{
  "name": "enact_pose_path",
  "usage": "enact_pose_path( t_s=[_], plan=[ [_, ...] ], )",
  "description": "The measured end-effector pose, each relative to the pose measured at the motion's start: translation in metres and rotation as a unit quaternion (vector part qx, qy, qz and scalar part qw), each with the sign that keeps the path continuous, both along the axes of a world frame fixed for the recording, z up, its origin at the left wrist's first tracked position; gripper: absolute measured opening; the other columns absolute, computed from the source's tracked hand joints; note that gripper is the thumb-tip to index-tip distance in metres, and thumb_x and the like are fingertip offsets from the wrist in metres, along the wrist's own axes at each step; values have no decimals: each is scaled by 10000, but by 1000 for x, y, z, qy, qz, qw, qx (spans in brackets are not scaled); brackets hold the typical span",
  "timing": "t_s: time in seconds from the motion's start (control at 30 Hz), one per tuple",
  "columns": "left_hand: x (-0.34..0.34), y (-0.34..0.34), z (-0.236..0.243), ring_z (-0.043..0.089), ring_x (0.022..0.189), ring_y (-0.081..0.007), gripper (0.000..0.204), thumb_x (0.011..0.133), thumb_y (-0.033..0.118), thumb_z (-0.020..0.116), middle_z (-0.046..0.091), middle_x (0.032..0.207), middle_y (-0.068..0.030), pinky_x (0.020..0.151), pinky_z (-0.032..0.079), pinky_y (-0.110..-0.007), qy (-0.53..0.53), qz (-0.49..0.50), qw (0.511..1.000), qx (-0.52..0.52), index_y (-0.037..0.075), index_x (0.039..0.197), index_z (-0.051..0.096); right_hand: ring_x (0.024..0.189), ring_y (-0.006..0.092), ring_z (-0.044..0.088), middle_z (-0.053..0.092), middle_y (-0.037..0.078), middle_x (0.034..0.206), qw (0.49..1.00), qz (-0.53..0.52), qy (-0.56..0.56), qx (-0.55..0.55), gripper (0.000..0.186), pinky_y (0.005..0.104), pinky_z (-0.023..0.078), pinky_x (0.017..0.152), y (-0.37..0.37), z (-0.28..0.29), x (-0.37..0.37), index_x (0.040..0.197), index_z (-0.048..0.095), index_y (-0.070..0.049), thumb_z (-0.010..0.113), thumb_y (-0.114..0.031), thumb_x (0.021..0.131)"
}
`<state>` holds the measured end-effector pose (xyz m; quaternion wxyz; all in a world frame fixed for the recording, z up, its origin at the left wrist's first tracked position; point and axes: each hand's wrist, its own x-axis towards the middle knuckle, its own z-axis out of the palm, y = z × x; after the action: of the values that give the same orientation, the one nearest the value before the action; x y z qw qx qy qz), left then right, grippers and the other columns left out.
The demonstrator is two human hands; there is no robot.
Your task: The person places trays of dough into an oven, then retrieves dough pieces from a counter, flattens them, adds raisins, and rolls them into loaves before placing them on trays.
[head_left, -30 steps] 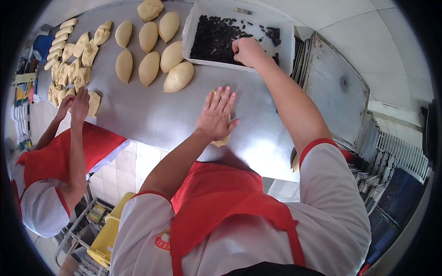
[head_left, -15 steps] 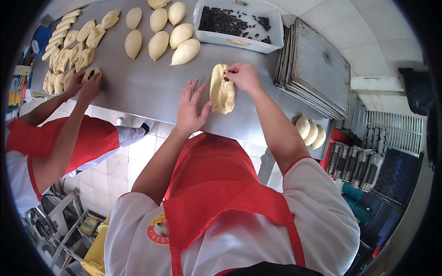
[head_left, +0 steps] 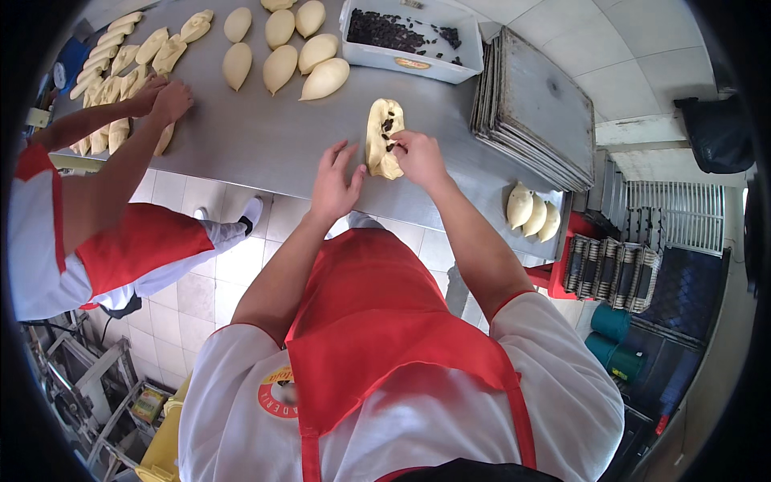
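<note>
An oblong piece of flattened dough [head_left: 376, 128] lies lengthwise on the steel table before me, with dark raisins [head_left: 387, 125] scattered down its middle. Over its lower right part, my right hand [head_left: 422, 159] is closed in a pinch at the raisins, fingertips close to the dough. My left hand [head_left: 334, 186] is open beside the dough's lower left edge, its fingers stretched and apart, holding nothing. Beyond the dough stands a white plastic tub [head_left: 405, 67] with more raisins inside. Plump oval dough pieces [head_left: 324, 79] rest to the left of the tub.
On the left, a co-worker's hands [head_left: 165, 100] work at the steel table [head_left: 257, 149] among rows of shaped dough pieces [head_left: 124, 60]. A stack of metal baking trays [head_left: 540, 104] stands at right. Near the right corner lie 3 pale dough pieces [head_left: 532, 213].
My right hand has moved down along the dough, uncovering raisins higher up. My left hand stays beside it. The co-worker's hands have shifted up and right.
</note>
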<state>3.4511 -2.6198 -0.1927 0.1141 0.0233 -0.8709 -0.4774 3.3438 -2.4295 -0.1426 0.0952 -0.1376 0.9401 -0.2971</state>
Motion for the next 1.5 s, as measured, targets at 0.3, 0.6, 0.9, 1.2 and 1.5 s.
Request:
enact_pose_path(
  t_s=[0.3,0.6,0.9,1.2,1.5],
  plan=[
    [-76,11,-8,576,1307,-440,402,1012,95,599,561,1430,-252,1094,500,-468,14,76,992,97,12,1405,594,851,304,769,789,144,997,992,-5,-27,-123,182,389,607,815,11,-20,-23,1002,816,-45,833,-177,877],
    [-136,69,1,259,1583,-459,670,1034,232,565,307,1695,-246,1283,202,-594,-22,-54,967,-250,-15,1616,344,907,285,705,708,141,972,979,-97,-83,-162,221,409,558,813,41,-44,-74,1000,808,-37,749,-248,973],
    [-162,41,-4,378,1525,-387,625,1048,305,603,414,1628,-217,1268,248,-547,-75,-48,995,-49,48,1592,433,1015,258,688,697,114,1111,952,16,306,-3,229,342,536,886,26,-47,-108,1120,776,-55,699,-242,1013],
    [-127,11,0,637,1198,-391,487,1011,358,706,705,1225,-179,1137,381,-496,-71,-96,991,53,49,1381,633,1131,251,691,699,114,1263,977,-26,-46,-205,348,384,536,992,34,-38,-60,1206,747,-65,818,-268,933],
    [-105,-13,17,550,1404,-269,715,929,392,766,640,1457,-106,1270,162,-618,-141,-259,949,-108,118,1542,523,1219,349,614,573,105,1455,987,116,-41,-101,695,438,510,1023,50,-27,-44,1413,663,-116,862,-436,828]
  ],
)
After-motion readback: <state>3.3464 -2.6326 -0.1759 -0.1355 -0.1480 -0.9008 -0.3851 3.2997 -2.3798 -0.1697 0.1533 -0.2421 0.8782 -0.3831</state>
